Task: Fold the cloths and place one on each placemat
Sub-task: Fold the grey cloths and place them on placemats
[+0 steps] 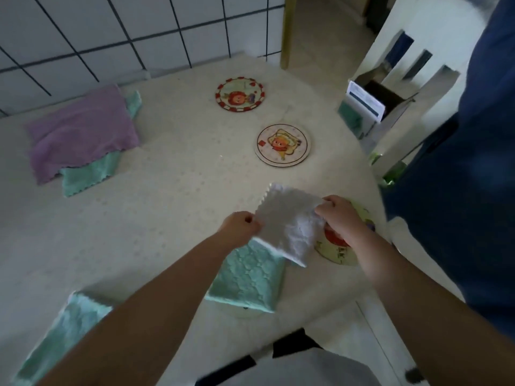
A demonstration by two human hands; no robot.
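A folded white cloth hangs just above the table, pinched at its left edge by my left hand and at its right corner by my right hand. Under my right hand lies a round placemat, partly hidden. A folded green cloth covers another placemat near the front edge. A second folded green cloth lies at the front left. Two bare round placemats sit further back, one with a red rim and one pale. A purple cloth lies over a green cloth at the back left.
The pale table ends at a tiled wall behind. A person in blue stands close at the right edge. An open cardboard box and a white chair back stand at the back right.
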